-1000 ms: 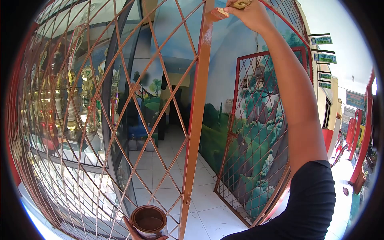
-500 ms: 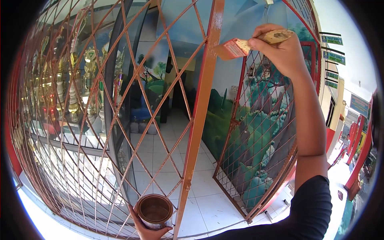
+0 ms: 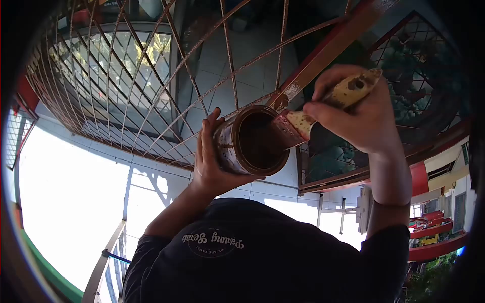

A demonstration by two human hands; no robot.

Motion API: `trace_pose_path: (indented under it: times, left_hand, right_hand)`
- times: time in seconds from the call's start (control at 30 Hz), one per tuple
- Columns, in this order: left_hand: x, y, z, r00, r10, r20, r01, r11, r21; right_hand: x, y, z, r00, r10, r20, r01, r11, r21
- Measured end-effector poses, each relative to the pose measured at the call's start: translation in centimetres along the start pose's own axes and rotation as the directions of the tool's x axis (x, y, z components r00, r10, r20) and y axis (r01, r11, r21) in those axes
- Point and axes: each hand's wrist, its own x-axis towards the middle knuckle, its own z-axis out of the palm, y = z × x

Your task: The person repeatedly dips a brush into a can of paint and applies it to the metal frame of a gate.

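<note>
My left hand (image 3: 206,161) is wrapped round a paint can (image 3: 230,147) in front of my chest, the can's mouth tilted toward me. Brown paint coats its rim and inside. In my right hand (image 3: 361,118) is a paintbrush (image 3: 302,122), gripped by its yellowish, paint-spotted handle. Its bristle end points down left and overlaps the right side of the can's mouth. Just beyond the can runs a brown and red metal gate post (image 3: 323,56), with worn whitish patches on it.
Crossed metal lattice (image 3: 194,76) spreads left of the post, with a glass case (image 3: 116,76) behind it. On the right stands another lattice panel (image 3: 404,101) before a painted mural. Pale floor tiles (image 3: 166,179) lie below, sunlit at the left.
My view has tipped downward. The brush has come down from the upper part of the post to the can's mouth, and the can now appears higher and closer.
</note>
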Motion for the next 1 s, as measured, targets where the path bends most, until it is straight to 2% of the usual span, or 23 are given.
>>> trace_pose_path:
  times: [0.17, 0.3, 0.4, 0.5, 0.53, 0.67, 0.87, 1.0]
  left_hand:
    - [-0.2, 0.3, 0.1, 0.997, 0.066, -0.036, -0.063, 0.995, 0.076]
    - [-0.7, -0.2, 0.4, 0.996, 0.082, -0.04, -0.078, 0.993, 0.084]
    - [-0.6, -0.1, 0.2, 0.996, 0.077, -0.049, -0.07, 0.99, 0.121]
    - [-0.4, -0.1, 0.0, 0.997, 0.07, -0.043, -0.066, 0.994, 0.082]
    - [-0.5, -0.1, 0.1, 0.996, 0.077, -0.047, -0.073, 0.993, 0.09]
    - [-0.7, 0.3, 0.1, 0.998, 0.059, -0.024, -0.056, 0.992, 0.11]
    - [-1.0, -0.1, -0.5, 0.999, 0.043, -0.022, -0.04, 0.989, 0.142]
    - [-0.7, 0.7, -0.9, 0.999, -0.041, 0.019, 0.038, 0.987, 0.156]
  right_hand:
    - [0.5, 2.3, 3.1, 0.999, 0.014, 0.049, -0.015, 1.0, 0.018]
    - [0.3, 4.3, 4.6, 0.985, 0.046, 0.164, -0.043, 0.999, -0.025]
    - [0.3, 3.9, 3.7, 0.996, 0.011, 0.087, -0.015, 0.999, 0.044]
    - [0.2, 3.5, 3.0, 1.0, 0.016, -0.018, -0.013, 0.986, 0.167]
    - [0.1, 3.5, 3.2, 0.999, 0.047, 0.005, -0.047, 0.981, 0.187]
    - [-0.4, 4.9, 5.1, 0.989, 0.032, 0.143, -0.023, 0.998, -0.065]
    - [-0.6, 3.7, 2.4, 0.994, 0.065, -0.086, -0.045, 0.975, 0.216]
    - [-1.2, 3.5, 1.3, 0.999, 0.027, -0.043, -0.02, 0.989, 0.15]
